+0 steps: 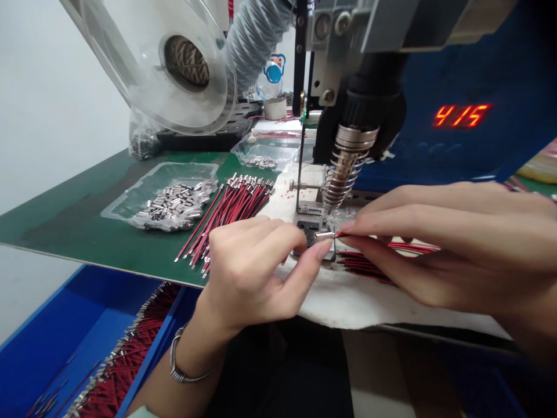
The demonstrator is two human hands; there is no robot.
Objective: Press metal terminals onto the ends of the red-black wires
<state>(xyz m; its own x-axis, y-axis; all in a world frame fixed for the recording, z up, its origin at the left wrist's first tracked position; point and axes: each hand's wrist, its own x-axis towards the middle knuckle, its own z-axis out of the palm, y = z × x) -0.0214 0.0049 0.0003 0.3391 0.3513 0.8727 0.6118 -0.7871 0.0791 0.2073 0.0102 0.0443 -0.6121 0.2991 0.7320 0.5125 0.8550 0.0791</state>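
Just right of centre frame, the right hand [439,247] pinches red wire [340,234] by a metal connector [322,235]; left hand [256,268] curled, grip unclear.

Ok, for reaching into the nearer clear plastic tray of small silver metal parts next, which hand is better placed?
Left, probably: the left hand is closer to that clear plastic tray. The right hand is farther off, its grip closed on a thin red wire.

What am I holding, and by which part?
Your right hand pinches a red wire near its end, beside the small metal cylinder. Whether your left hand grips that cylinder cannot be told.
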